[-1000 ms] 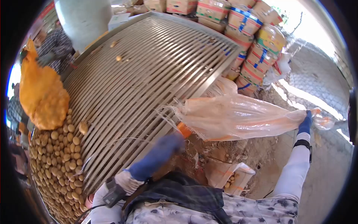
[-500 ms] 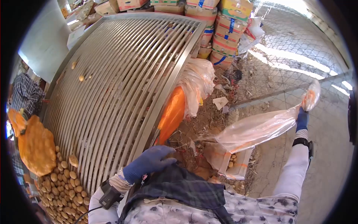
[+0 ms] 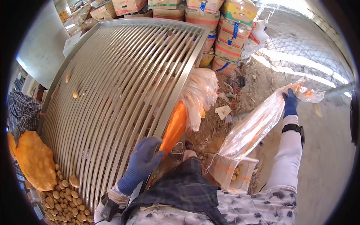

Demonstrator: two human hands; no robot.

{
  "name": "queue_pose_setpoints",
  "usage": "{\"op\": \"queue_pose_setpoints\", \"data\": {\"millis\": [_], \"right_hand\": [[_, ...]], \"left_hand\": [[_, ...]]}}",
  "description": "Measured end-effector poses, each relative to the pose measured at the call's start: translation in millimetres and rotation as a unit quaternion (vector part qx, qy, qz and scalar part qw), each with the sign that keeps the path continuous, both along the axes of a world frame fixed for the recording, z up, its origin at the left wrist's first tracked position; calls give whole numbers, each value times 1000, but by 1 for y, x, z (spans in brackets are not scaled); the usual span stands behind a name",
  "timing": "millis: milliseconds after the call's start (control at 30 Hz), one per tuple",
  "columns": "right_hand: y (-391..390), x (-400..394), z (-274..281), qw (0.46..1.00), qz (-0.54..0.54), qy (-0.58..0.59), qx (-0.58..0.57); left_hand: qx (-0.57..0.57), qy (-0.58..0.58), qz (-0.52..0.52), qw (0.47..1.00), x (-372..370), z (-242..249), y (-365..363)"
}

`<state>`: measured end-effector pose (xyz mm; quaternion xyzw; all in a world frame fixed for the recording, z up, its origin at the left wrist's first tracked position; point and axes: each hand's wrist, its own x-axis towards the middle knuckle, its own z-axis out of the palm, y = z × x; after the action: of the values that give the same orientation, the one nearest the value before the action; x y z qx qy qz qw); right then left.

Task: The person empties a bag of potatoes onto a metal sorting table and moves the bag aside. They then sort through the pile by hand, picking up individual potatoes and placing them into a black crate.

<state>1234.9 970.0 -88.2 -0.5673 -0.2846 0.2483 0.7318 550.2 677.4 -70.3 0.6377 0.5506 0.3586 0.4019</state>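
My right hand (image 3: 290,104), in a blue glove, grips a long clear plastic bag (image 3: 251,129) with orange print near its bunched upper end. The bag stretches down toward an open box (image 3: 245,180) on the floor, where a few potatoes (image 3: 235,173) show inside. My left hand (image 3: 143,159), also gloved in blue, lies at the near metal edge of a slatted rack (image 3: 112,93) with fingers apart. Just beyond its fingertips hangs an orange sack (image 3: 174,125), beside a bunch of clear plastic bags (image 3: 200,93).
Potatoes (image 3: 67,202) are heaped at the rack's lower left, beside a full orange mesh sack (image 3: 35,161). A person in a checked shirt (image 3: 23,110) is at the far left. Cardboard boxes (image 3: 232,35) are stacked behind the rack. Litter covers the dirt floor.
My right hand has moved left and up with the plastic bag, which now slants more steeply. My left hand has moved from in front of my body onto the rack's edge near the orange sack.
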Motion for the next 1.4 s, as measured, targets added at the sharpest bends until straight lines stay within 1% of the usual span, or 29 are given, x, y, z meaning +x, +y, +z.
{"op": "queue_pose_setpoints", "data": {"millis": [33,67,133,200,233,267,300,367,400,433,467,500,533,567,633,667,700,733,767,800,900,967,1000,1067,1167,1233,1300,1333,1400], "right_hand": [[33,-9,-5,1000,3,0,6],[68,-18,-9,1000,8,-1,14],[144,-31,-16,1000,21,-6,18],[226,-48,-21,997,22,-72,28],[265,-59,-28,997,29,-62,25],[305,-66,-32,966,4,-254,54],[334,-69,-36,893,-14,-444,75],[361,-134,-36,889,-7,-447,98],[358,-174,-34,911,38,-410,14],[387,-181,-69,845,61,-530,-24],[380,-215,-95,843,63,-531,63],[399,-244,-139,861,85,-473,169],[379,-265,-180,778,144,-612,9],[357,-303,-193,808,283,-486,-174],[333,-372,-335,836,195,-504,91],[290,-402,-328,878,289,-376,-65],[267,-427,-303,762,389,-465,-228],[257,-469,-390,843,363,-356,-177],[244,-512,-459,934,345,-60,-78],[218,-527,-472,901,423,22,-91],[197,-556,-470,900,422,-25,-103],[182,-559,-467,893,430,-82,-109],[171,-555,-468,888,432,-112,-111],[169,-556,-458,876,435,-177,-112],[124,-494,-449,842,449,-279,-106],[150,-537,-437,814,456,-345,-99],[141,-517,-426,780,465,-408,-92],[144,-502,-395,779,467,-408,-95],[168,-454,-322,551,435,-685,-195]], "left_hand": [[77,63,41,994,2,0,14],[82,65,51,993,5,-1,29],[112,177,67,976,15,-6,63],[92,200,79,972,30,-17,100],[60,228,65,969,33,-21,115],[26,185,81,979,33,-31,129],[16,189,80,979,37,-30,143],[14,335,18,942,44,-22,167],[5,342,20,939,47,-18,174],[-14,339,21,941,49,-15,177],[-31,335,23,942,51,-14,181],[-37,342,19,939,50,-16,183],[-26,339,14,940,47,-19,182],[-13,336,10,942,46,-20,182],[-23,356,-2,934,45,-21,185],[-7,356,-2,935,43,-26,183],[10,355,-3,935,40,-30,181],[26,363,-2,931,38,-36,179],[19,367,-10,930,39,-37,178],[12,359,14,933,42,-37,178],[-23,374,38,927,53,-35,184],[-153,352,128,914,70,-17,195],[-96,340,95,931,67,-18,193],[-105,340,88,931,63,-21,189],[-110,339,78,931,60,-21,188],[-107,341,68,932,58,-23,188],[-98,350,59,930,57,-24,184],[-101,349,58,930,57,-24,183],[-106,352,65,928,57,-23,181]]}}
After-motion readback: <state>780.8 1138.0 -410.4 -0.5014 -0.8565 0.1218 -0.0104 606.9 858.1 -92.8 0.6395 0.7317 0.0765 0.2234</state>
